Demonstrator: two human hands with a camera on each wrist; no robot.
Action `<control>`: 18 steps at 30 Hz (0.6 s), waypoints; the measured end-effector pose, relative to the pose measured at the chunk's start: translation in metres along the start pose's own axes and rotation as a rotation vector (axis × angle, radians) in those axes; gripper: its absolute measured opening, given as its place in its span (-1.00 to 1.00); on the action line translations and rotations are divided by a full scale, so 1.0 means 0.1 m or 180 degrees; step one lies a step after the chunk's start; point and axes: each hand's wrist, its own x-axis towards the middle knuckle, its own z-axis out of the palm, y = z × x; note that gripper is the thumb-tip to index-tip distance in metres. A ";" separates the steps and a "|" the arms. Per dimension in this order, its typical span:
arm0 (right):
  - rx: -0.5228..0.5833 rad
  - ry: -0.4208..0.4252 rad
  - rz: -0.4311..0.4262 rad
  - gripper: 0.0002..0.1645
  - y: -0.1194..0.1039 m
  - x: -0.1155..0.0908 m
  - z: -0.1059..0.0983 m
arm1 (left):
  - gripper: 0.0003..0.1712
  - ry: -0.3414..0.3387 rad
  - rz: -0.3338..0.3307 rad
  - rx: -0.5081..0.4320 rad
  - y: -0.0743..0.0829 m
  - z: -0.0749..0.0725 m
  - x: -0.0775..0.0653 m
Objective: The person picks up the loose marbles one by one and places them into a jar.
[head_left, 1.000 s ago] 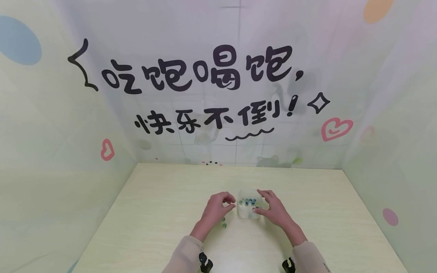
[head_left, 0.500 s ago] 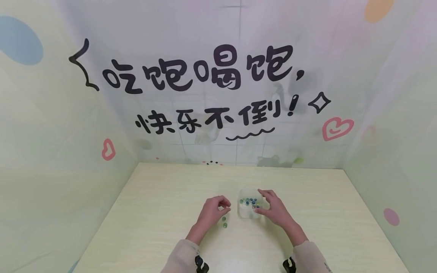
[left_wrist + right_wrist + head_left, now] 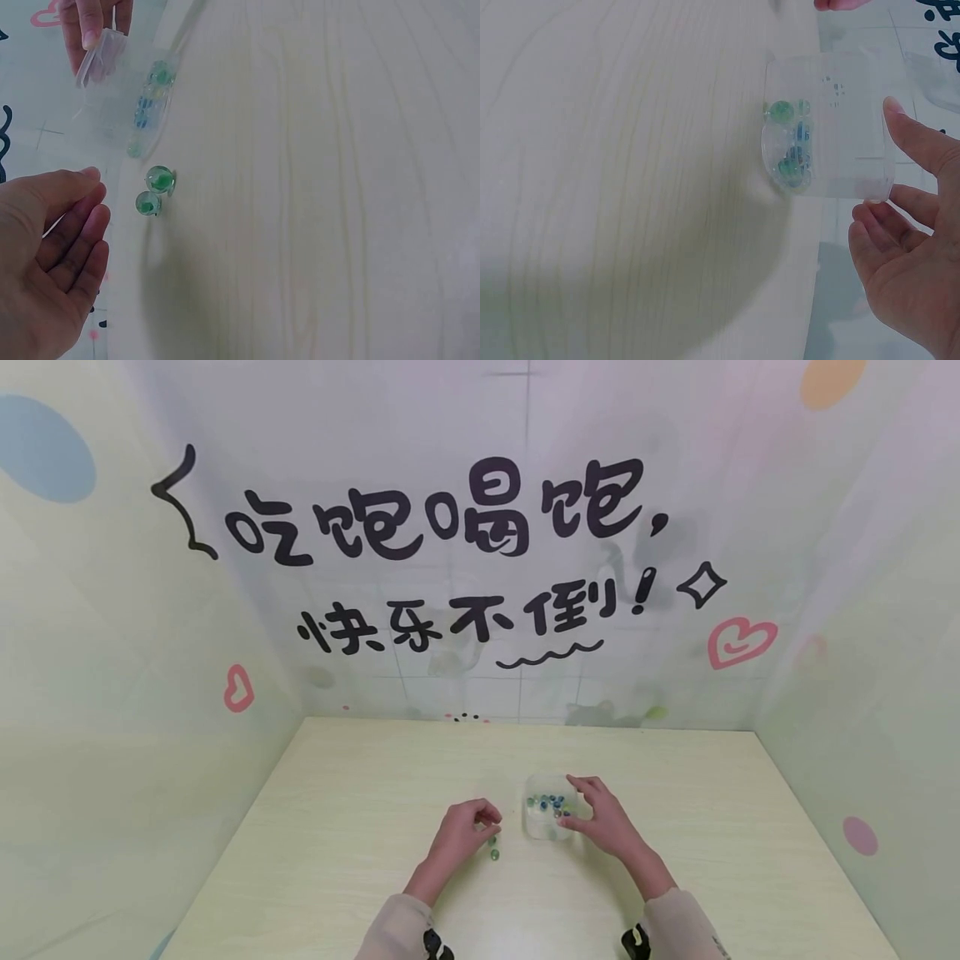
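Note:
A clear plastic container point(image 3: 540, 828) stands on the table with several green and blue marbles point(image 3: 795, 154) in its bottom. My right hand point(image 3: 602, 820) grips its rim, thumb on one side and fingers on the other in the right wrist view. To the container's left, two green glass marbles point(image 3: 154, 189) lie close together on the tabletop. Just above them hovers my left hand point(image 3: 463, 829), thumb tip near the loosely bent fingers, with nothing seen between them. In the head view its fingertips come right up to the farther marble point(image 3: 492, 841).
The light wood-grain table point(image 3: 360, 777) meets a printed backdrop point(image 3: 450, 685) with black lettering at the rear. Similar pale panels rise at the left and right sides. Black wrist straps point(image 3: 636, 942) show below both sleeves.
My left hand has moved left and nearer to me, from beside the container to the two loose marbles. My right hand keeps its grip on the container.

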 end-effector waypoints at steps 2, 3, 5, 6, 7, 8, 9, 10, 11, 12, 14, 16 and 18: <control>-0.0001 -0.0001 0.0004 -0.13 0.00 0.00 0.00 | -0.91 -0.0004 0.0005 0.0023 -0.01 0.00 -0.01; -0.0002 -0.0002 0.0004 -0.13 0.01 0.00 0.00 | -0.90 -0.0009 0.0010 0.0030 -0.02 0.00 -0.02; 0.0001 -0.0001 0.0006 -0.13 0.01 0.00 0.00 | -0.90 -0.0028 -0.0011 0.0053 -0.03 0.01 -0.03; 0.0004 -0.0001 0.0008 -0.13 0.01 0.00 0.00 | -0.90 -0.0043 -0.0005 0.0065 -0.04 0.01 -0.04; -0.0004 -0.0001 0.0006 -0.13 0.01 0.00 0.00 | -0.90 -0.0055 0.0004 0.0074 -0.04 0.01 -0.04; -0.0004 -0.0001 0.0007 -0.13 0.01 0.00 0.00 | -0.91 -0.0066 0.0015 0.0083 -0.05 0.02 -0.05; -0.0004 0.0002 0.0007 -0.13 0.02 0.01 0.00 | -0.91 -0.0078 0.0013 0.0082 -0.06 0.02 -0.05; 0.0001 0.0003 0.0008 -0.14 0.02 0.01 0.01 | -0.91 -0.0086 0.0012 0.0087 -0.07 0.02 -0.06; 0.0001 0.0005 0.0007 -0.14 0.02 0.01 0.01 | -0.91 -0.0090 0.0019 0.0092 -0.08 0.03 -0.06; 0.0007 0.0005 0.0009 -0.14 0.02 0.01 0.01 | -0.91 -0.0090 0.0029 0.0093 -0.09 0.03 -0.06; 0.0013 0.0003 0.0011 -0.14 0.03 0.01 0.01 | -0.91 -0.0091 0.0036 0.0092 -0.10 0.04 -0.07; 0.0027 0.0002 0.0013 -0.14 0.03 0.01 0.01 | -0.91 -0.0091 0.0036 0.0087 -0.11 0.04 -0.07; 0.0049 0.0008 0.0019 -0.14 0.03 0.01 0.01 | -0.91 -0.0086 0.0044 0.0081 -0.12 0.05 -0.08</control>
